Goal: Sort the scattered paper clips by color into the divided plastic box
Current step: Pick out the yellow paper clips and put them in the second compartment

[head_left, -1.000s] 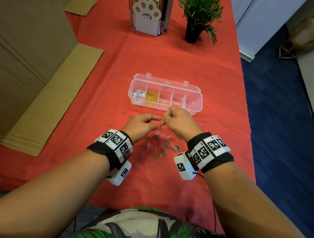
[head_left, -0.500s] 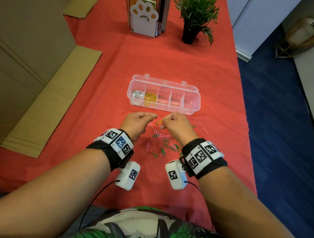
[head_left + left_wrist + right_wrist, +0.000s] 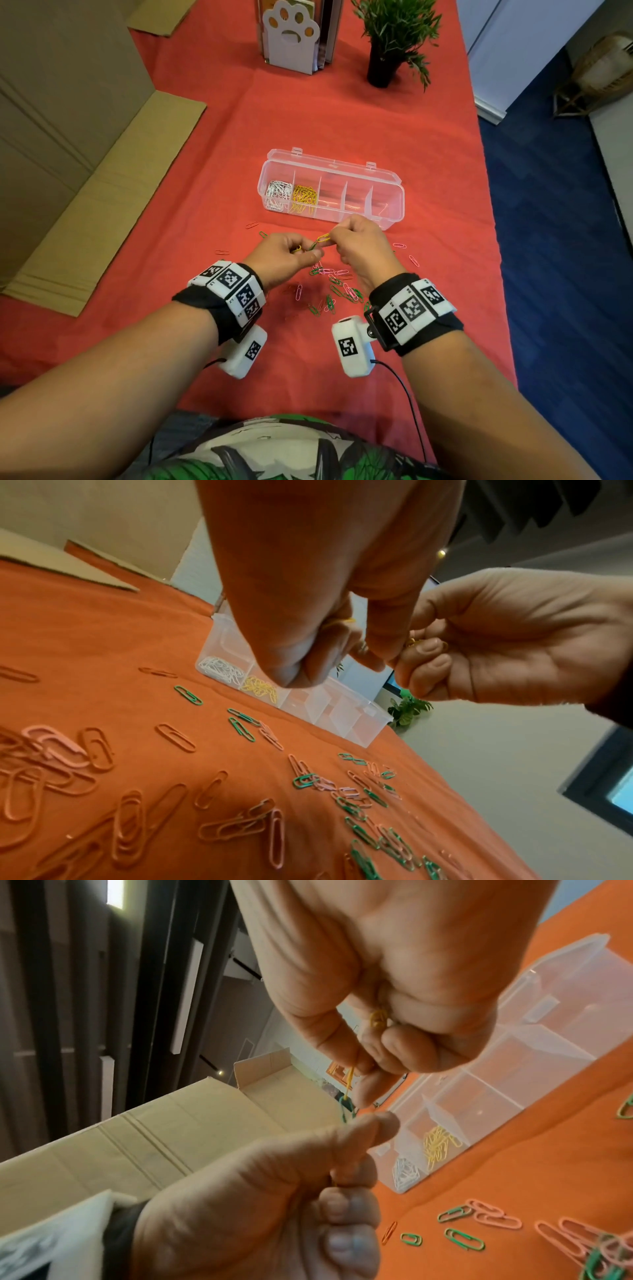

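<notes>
My right hand pinches a yellow clip hooked to a green clip that my left hand pinches, both held above the cloth just in front of the divided box. If I tug too hard to unhook them, one could spring away into the loose clips or land in the wrong compartment.

No readable text; wrist bands carry only black-white square code markers, perhaps too blurred to decode.
</notes>
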Motion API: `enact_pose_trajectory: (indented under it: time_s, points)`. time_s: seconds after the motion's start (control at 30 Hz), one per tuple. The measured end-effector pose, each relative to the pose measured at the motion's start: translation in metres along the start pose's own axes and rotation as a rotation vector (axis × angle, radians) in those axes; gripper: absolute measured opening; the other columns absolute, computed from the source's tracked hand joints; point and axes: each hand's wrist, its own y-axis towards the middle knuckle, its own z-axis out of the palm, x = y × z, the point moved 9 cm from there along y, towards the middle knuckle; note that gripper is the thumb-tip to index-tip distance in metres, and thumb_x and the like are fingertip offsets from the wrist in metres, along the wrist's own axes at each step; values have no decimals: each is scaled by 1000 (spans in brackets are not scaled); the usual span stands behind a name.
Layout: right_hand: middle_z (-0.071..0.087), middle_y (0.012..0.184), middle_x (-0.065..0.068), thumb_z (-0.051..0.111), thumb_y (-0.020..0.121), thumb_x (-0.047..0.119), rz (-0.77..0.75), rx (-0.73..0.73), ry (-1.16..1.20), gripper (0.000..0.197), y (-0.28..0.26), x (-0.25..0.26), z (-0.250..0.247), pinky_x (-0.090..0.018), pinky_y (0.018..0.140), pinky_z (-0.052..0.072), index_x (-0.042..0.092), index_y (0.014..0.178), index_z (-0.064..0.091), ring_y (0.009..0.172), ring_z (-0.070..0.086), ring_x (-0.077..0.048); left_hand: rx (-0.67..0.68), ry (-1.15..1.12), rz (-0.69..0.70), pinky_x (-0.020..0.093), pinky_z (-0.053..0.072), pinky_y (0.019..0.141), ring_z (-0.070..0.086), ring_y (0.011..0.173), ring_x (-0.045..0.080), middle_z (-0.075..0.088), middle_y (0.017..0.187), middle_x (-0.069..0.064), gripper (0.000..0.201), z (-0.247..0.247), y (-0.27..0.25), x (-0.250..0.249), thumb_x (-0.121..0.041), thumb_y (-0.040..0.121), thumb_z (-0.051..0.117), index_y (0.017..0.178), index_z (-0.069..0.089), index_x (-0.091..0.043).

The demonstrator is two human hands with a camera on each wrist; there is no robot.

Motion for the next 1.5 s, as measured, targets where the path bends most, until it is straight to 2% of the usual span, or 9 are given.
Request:
enact_pose_trajectory:
  time_s: [0.13,0.27,0.4,0.5,0.63,0.73,0.9,1.23,1.5]
  points:
    - [72,75,-2,49,78,10,-26,-5,-74,17,-2,6,-7,-23,48,26,22,66,49,36,39,-2,9,-88,50,11,39,64,50,57,0,64,64,-7,14,-2,-1,-6,-21,85,64,71,68,-20]
    - [68,73,-4,52,78,6,-30,12,18,19,-5,1,-8,-21,44,26,22,69,52,34,37,-1,-11,-87,66,1,28,39,42,33,-8,52,37,-20,18,-5,-6,-16,-11,93,52,97,65,-1]
    - [59,69,-7,51,78,-4,-55,27,59,27,-7,2,-2,-20,49,30,21,73,59,40,46,2,-39,-89,55,2,31,42,45,39,-8,59,50,-17,19,-7,-6,-12,-16,92,53,83,67,-7]
    - [62,66,0,52,82,1,-99,64,-14,28,-9,6,6,-25,61,41,24,73,66,63,53,-11,-38,-109,53,3,33,44,46,37,-8,61,58,-15,24,-5,-8,-15,-15,93,51,73,63,-9]
    - [57,69,3,57,85,10,-160,64,-148,21,-12,13,7,-20,63,41,25,72,64,63,48,-8,11,-50,-36,24,26,49,37,34,1,40,33,-11,36,0,-11,-7,-35,92,51,72,67,-11]
    - [54,67,8,53,86,11,-238,100,-386,14,-13,27,8,-13,54,38,16,84,66,58,47,-3,-15,-34,-21,18,28,47,34,40,2,42,42,-11,30,-4,-9,-6,-32,86,61,73,65,-5]
    - [49,89,-7,47,87,9,-431,155,-737,22,-18,51,14,-22,69,31,10,95,67,79,45,-16,-77,97,98,21,30,52,34,50,4,44,56,-2,22,-16,-6,-17,-33,82,67,71,67,-14]
    - [43,91,-2,48,91,16,-483,265,-886,20,-20,55,22,-24,71,31,8,99,64,85,43,-16,-271,201,223,14,24,42,34,41,4,32,51,-8,20,-31,-8,-35,-26,69,78,61,60,-26]
    - [45,86,-3,47,89,11,-418,116,-830,19,-10,47,-5,-19,63,27,7,88,66,76,44,-14,-115,-103,-6,21,28,46,35,44,5,39,60,-5,17,-20,29,-29,-16,88,55,72,55,-22]
